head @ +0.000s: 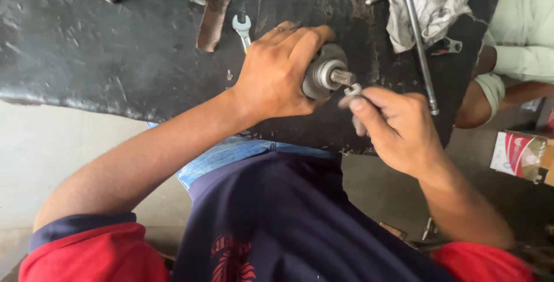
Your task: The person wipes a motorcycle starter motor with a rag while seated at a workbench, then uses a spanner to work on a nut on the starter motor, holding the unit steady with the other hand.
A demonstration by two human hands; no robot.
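Bench (86, 57): it is carrying the whole job, black and greasy, with the hub held just above its near edge.
Co-worker (519, 34): a person in a pale green sleeve is sitting at the far right, hands away from the work.
Rag (424, 8): it is lying crumpled at the back with a T-bar (420, 45) across it, well apart from both hands.
Left hand (277, 77): it is wrapping closed round the hub, fingers over the top, keeping it from turning. It should be gripping hard, I'd judge, since any roll would throw the fit off.
Right hand (398, 126): it is pinching a small metal piece between thumb and forefinger, the other fingers curled in.
Hub (323, 74): the grey round part is pointing its shaft (341, 76) at the right hand.
Spanner (242, 28): it is lying behind the left hand, untouched.
Piece (353, 90): it is touching or just beside the shaft tip (too small to tell which). Lining it square with the shaft before pushing looks like the careful way.
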